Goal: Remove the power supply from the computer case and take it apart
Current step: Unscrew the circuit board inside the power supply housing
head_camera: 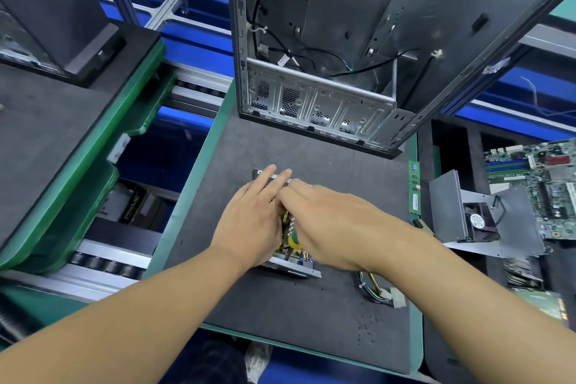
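Currently, the power supply (293,270) lies flat on the dark worktop (280,315) in the lower centre of the frame. It is well apart from the computer case (343,40), which stands open at the upper centre with only loose cables visible inside. Removal therefore appears complete, and disassembly is the step in hand. The upper side of the unit is open, exposing a yellow-wound component and the circuit board. The grey housing with a fan (467,215) at the right of the frame is probably its detached cover. The left hand (252,221) rests along the left side of the unit, its fingers (271,178) straight and close together over the perforated far end, most likely to steady the chassis against sliding. The right hand (336,224) lies across the top from the right. It is motion-blurred, so it cannot be told whether its fingers pinch a part or merely press. The cable bundle (375,288) trails to the lower right, beneath the right forearm.
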`<state>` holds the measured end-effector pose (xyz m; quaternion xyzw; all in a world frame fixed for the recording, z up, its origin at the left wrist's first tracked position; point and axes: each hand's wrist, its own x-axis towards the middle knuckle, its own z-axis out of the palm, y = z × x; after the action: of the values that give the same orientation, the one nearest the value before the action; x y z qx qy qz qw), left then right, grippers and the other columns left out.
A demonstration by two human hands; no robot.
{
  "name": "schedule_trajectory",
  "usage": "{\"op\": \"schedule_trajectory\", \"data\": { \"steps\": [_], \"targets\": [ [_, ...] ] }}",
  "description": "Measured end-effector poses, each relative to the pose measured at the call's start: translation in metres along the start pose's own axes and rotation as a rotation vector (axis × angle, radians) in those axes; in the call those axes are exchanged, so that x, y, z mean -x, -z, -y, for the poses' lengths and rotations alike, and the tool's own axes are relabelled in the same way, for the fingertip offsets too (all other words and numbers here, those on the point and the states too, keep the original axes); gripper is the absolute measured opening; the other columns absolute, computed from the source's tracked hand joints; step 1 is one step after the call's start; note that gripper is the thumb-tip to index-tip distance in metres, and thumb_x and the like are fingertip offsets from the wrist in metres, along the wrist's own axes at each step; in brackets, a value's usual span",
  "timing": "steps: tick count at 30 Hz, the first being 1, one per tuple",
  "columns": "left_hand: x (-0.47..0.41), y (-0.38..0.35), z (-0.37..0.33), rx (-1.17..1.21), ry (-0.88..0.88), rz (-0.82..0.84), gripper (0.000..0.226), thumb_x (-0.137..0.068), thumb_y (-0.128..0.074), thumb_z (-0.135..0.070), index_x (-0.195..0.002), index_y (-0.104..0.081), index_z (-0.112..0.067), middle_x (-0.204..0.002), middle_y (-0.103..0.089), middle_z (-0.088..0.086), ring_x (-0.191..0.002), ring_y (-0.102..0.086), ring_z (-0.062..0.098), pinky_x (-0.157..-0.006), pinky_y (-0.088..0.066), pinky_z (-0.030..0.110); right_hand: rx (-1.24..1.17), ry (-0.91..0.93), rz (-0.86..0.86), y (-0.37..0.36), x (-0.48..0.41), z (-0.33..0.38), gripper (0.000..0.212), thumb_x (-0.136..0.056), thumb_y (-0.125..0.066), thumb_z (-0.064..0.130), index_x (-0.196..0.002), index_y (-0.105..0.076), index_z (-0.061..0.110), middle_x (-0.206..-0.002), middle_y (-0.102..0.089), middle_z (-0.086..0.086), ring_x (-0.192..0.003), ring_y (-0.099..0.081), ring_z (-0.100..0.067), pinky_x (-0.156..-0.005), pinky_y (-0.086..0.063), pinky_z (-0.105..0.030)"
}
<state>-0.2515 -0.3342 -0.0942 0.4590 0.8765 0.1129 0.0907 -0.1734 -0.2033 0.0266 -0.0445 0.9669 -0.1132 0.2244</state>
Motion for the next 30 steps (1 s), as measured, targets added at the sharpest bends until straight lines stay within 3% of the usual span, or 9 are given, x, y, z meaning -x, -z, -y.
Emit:
{"op": "schedule_trajectory", "data": {
  "steps": [4,8,11,13,18,22,25,27,30],
  "targets": [
    [0.001,0.003,0.0,0.048,-0.018,-0.035,0.054,-0.091,-0.046,-0.016,-0.145,-0.045,-0.021,-0.16,-0.028,-0.005,-0.151,-0.014,0.02,-0.109,-0.036,0.039,-0.155,-0.015,0.055,0.003,0.007,0.0,0.027,-0.084,-0.046,0.01,-0.107,-0.037,0.022,-0.108,-0.03,0.008,-0.094,-0.029,-0.016,-0.08,-0.042,-0.038],
    [0.0,0.004,0.002,0.033,-0.048,-0.029,0.058,-0.089,-0.04,-0.021,-0.147,-0.039,-0.021,-0.16,-0.028,-0.003,-0.151,-0.016,0.023,-0.108,-0.038,0.036,-0.082,-0.132,-0.035,-0.004,0.008,-0.001,0.023,-0.102,-0.033,0.043,-0.108,-0.037,0.021,-0.098,-0.031,0.011,-0.079,-0.041,-0.018,-0.074,-0.044,-0.04],
    [0.001,0.003,0.003,0.056,-0.044,-0.022,0.065,-0.087,-0.045,-0.015,-0.151,-0.033,-0.02,-0.161,-0.025,-0.003,-0.151,-0.014,0.022,-0.108,-0.037,0.035,-0.02,-0.116,-0.071,-0.009,0.006,0.002,0.009,-0.101,-0.04,0.019,-0.109,-0.037,0.016,-0.097,-0.036,0.006,-0.079,-0.048,-0.026,-0.073,-0.049,-0.046],
    [0.001,0.004,0.005,0.072,-0.065,-0.029,0.066,-0.086,-0.046,-0.013,-0.151,-0.034,-0.018,-0.161,-0.026,-0.001,-0.15,-0.016,0.024,-0.108,-0.037,0.036,-0.14,-0.083,-0.026,-0.008,0.008,0.001,0.022,-0.092,-0.041,0.008,-0.113,-0.039,0.016,-0.101,-0.038,0.007,-0.088,-0.045,-0.026,-0.078,-0.047,-0.046],
    [-0.003,0.011,0.015,0.245,-0.11,-0.035,0.067,-0.08,-0.055,-0.003,-0.143,-0.048,-0.023,-0.16,-0.027,-0.003,-0.15,-0.018,0.019,-0.113,-0.024,0.04,-0.285,-0.154,0.024,-0.006,0.02,0.002,0.028,-0.087,-0.05,0.017,-0.107,-0.036,0.029,-0.105,-0.034,0.014,-0.097,-0.037,-0.017,-0.086,-0.044,-0.043],
    [-0.023,0.033,0.036,0.107,-0.501,-0.016,0.043,-0.075,-0.061,-0.008,-0.113,-0.064,-0.027,-0.141,-0.049,-0.007,-0.13,-0.045,0.016,-0.099,-0.032,0.038,-0.115,-0.273,-0.045,-0.019,0.021,0.008,0.015,-0.1,-0.044,0.028,-0.112,-0.035,0.023,-0.108,-0.047,0.003,-0.083,-0.053,-0.028,-0.075,-0.05,-0.047],
    [-0.035,0.045,0.043,-0.061,-0.761,0.079,0.018,-0.08,-0.064,-0.023,-0.097,-0.066,-0.028,-0.135,-0.051,-0.006,-0.125,-0.047,0.017,-0.094,-0.035,0.037,-0.253,-0.341,-0.068,-0.01,0.028,0.003,0.013,-0.098,-0.042,0.023,-0.103,-0.033,0.031,-0.101,-0.054,0.005,-0.08,-0.055,-0.026,-0.073,-0.049,-0.046],
    [-0.037,0.045,0.042,-0.11,-0.831,0.121,0.011,-0.084,-0.063,-0.031,-0.095,-0.066,-0.029,-0.138,-0.048,-0.006,-0.13,-0.042,0.017,-0.096,-0.036,0.038,-0.324,-0.367,-0.148,0.0,0.039,-0.003,0.013,-0.097,-0.044,0.028,-0.097,-0.033,0.035,-0.095,-0.056,0.011,-0.072,-0.051,-0.01,-0.07,-0.046,-0.041],
    [-0.038,0.043,0.039,-0.132,-0.853,0.132,0.012,-0.083,-0.061,-0.036,-0.093,-0.065,-0.03,-0.137,-0.048,-0.007,-0.13,-0.041,0.016,-0.097,-0.035,0.037,-0.353,-0.388,-0.224,0.011,0.057,-0.009,0.015,-0.097,-0.047,0.03,-0.095,-0.034,0.036,-0.088,-0.057,0.015,-0.066,-0.048,-0.006,-0.063,-0.043,-0.031]
  ]
}}
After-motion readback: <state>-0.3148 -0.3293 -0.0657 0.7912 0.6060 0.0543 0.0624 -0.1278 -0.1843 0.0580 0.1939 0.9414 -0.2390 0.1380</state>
